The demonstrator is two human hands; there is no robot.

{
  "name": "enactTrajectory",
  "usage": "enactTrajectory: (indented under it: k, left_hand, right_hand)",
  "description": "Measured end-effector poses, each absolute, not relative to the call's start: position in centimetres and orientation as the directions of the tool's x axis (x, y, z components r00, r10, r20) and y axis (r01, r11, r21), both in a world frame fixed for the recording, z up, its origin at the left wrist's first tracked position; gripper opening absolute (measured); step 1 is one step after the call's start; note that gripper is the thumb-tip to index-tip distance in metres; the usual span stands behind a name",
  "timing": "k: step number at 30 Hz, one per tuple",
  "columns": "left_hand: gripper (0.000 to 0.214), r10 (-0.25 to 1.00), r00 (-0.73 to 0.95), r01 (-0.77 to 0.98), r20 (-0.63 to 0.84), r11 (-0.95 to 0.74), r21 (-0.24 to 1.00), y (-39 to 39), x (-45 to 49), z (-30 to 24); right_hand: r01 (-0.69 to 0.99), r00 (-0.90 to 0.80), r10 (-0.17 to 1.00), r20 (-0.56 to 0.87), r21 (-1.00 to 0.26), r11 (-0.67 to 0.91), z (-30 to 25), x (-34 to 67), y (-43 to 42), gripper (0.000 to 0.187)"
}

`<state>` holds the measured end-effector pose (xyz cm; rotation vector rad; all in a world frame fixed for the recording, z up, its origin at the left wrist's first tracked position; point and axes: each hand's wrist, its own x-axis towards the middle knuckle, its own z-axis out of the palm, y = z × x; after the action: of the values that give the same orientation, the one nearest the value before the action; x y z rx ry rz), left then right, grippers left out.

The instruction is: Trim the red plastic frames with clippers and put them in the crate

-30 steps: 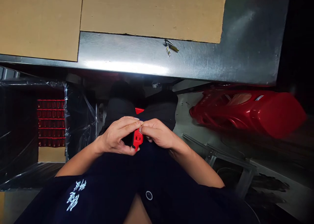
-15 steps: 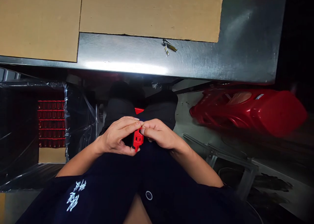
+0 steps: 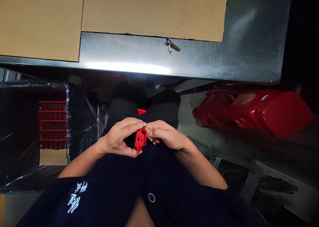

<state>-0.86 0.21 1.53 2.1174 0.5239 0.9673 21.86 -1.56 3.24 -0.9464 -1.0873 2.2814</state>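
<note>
My left hand [image 3: 119, 137] is wrapped round a small red plastic part [image 3: 140, 139], held over my lap below the table edge. My right hand [image 3: 163, 135] is closed beside it, its fingertips pinched together at the part's upper right corner. Whatever those fingertips hold is too small to make out. Another bit of red plastic [image 3: 141, 112] shows between my knees, just beyond the hands.
A steel table [image 3: 154, 59] spans the top, bearing cardboard sheets [image 3: 152, 11] and a small metal clip [image 3: 171, 46]. A plastic-wrapped stack of red parts [image 3: 52, 124] stands at the left. A red moulded shell [image 3: 251, 111] lies at the right above metal frame pieces [image 3: 224, 157].
My right hand has drawn slightly to the right, uncovering more of the red part. The left hand keeps its grip in the same place.
</note>
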Motion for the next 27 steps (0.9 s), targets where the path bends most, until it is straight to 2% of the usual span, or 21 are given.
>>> enactTrajectory:
  k: [2, 5, 8, 15, 27]
  left_hand:
    - [0.092, 0.620, 0.631, 0.068, 0.466, -0.642, 0.763, 0.18, -0.84, 1.57]
    - [0.090, 0.608, 0.631, 0.063, 0.482, -0.659, 0.749, 0.23, -0.78, 1.62]
    - [0.092, 0.592, 0.633, 0.062, 0.498, -0.680, 0.730, 0.35, -0.74, 1.62]
    - [0.089, 0.568, 0.646, 0.042, 0.510, -0.693, 0.720, 0.66, -0.76, 1.72]
    - [0.088, 0.563, 0.659, 0.034, 0.499, -0.685, 0.728, 0.80, -0.86, 1.83]
  right_hand:
    - [-0.072, -0.653, 0.636, -0.412, -0.802, -0.593, 3.36, 21.65, -1.56, 0.019]
    - [0.049, -0.604, 0.647, -0.465, -0.832, -0.553, 3.71, 21.33, -1.51, 0.028]
    - [0.119, -0.585, 0.668, -0.460, -0.863, -0.490, 3.94, 21.18, -1.35, 0.032]
    - [0.117, -0.642, 0.633, -0.433, -0.871, -0.477, 3.89, 21.43, -0.97, 0.031]
    - [0.041, -0.695, 0.580, -0.424, -0.829, -0.558, 3.80, 22.07, -0.85, 0.019]
